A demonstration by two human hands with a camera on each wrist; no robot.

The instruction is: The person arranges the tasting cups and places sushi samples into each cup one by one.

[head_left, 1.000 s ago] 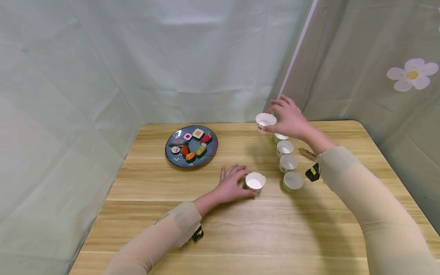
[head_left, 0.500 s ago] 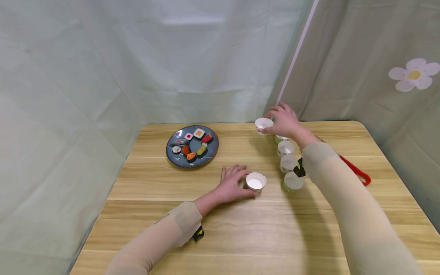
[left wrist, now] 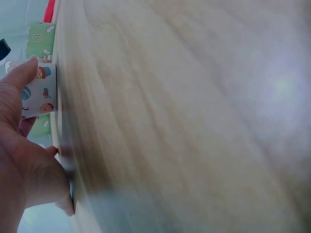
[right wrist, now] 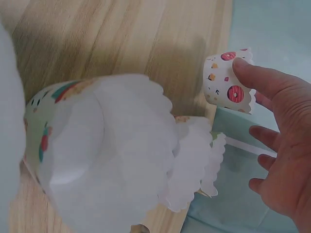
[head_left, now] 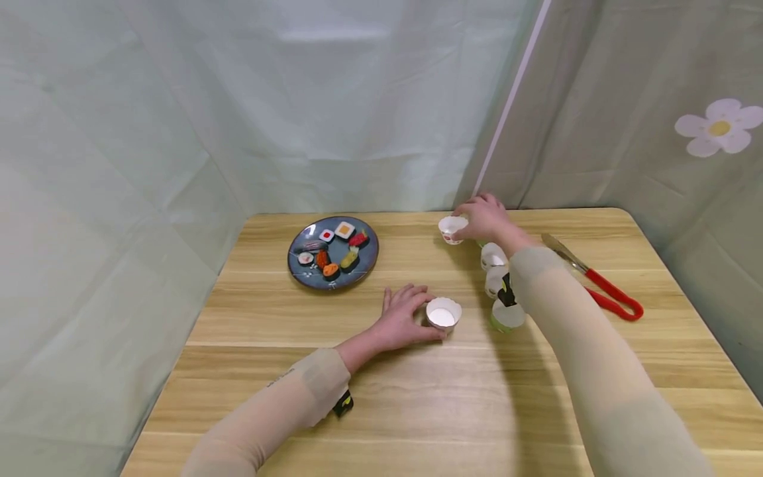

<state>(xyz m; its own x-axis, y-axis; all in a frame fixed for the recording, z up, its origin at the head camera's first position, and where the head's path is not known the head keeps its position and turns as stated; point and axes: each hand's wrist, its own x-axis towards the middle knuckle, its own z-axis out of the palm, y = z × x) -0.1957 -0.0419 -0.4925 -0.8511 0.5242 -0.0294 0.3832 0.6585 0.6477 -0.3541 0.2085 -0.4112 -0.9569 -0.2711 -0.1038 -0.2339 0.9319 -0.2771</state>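
R hand (head_left: pixel 485 217) pinches a donut-print baking cup (head_left: pixel 452 228) btwn thumb and fingertip, gap only as wide as the cup; its other fingers are spread loosely, per R wrist view. That cup is upright near the table's (head_left: pixel 381 411) far edge; can't tell if its base touches. L hand (head_left: pixel 407 322) holds a cartoon-print baking cup (head_left: pixel 444 315) mid-table, thumb one side, index the other, remaining fingers stretched out over the wood. Just R of it, a row of cups (head_left: pixel 493 257) runs away from the person, nearest one a green cup (head_left: pixel 507 317), partly behind the black wrist cam (head_left: pixel 506 291). Vs 1 s ago: R hand + its cup are lower and a bit further L; red-handled tongs (head_left: pixel 602 281), then mostly behind the R sleeve (head_left: pixel 587 338), now show almost whole. L hand + cup unchanged, ditto plate (head_left: pixel 367 262) w/ sushi pieces (head_left: pixel 350 260), far L.
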